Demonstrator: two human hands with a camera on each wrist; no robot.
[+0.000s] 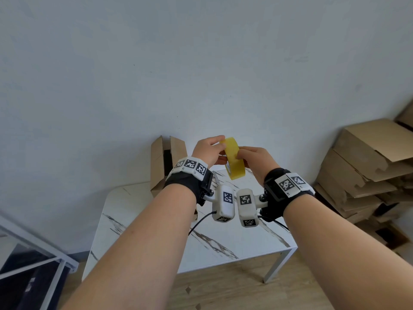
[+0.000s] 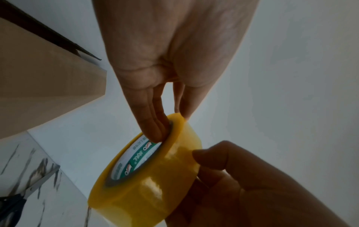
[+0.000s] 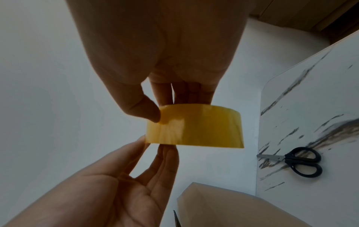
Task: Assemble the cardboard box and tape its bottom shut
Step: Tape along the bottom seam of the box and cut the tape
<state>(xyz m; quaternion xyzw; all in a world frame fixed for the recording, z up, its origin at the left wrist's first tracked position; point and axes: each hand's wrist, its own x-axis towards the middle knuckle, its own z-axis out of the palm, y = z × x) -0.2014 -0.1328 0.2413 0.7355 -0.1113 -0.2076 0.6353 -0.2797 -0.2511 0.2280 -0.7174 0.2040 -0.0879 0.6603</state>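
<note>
Both hands are up off the marble-look white table [image 1: 223, 247], left hand [image 1: 206, 151] hooked through the yellow packing tape roll [image 1: 232, 161], right hand [image 1: 257, 161] pinching its rim, brown cardboard box [image 1: 164, 164] open at 10 o'clock, so I'd pick the loose end free with a thumbnail first.

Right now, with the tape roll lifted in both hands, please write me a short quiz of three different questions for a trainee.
1. True or false: the scissors lie on the marble table.
2. Which hand has fingers inside the core of the yellow tape roll? A) left hand B) right hand C) neither
3. Fill in: the cardboard box stands on the table's ____ edge, next to the wall.

Key
1. True.
2. A; the left wrist view shows it.
3. Far.
</note>
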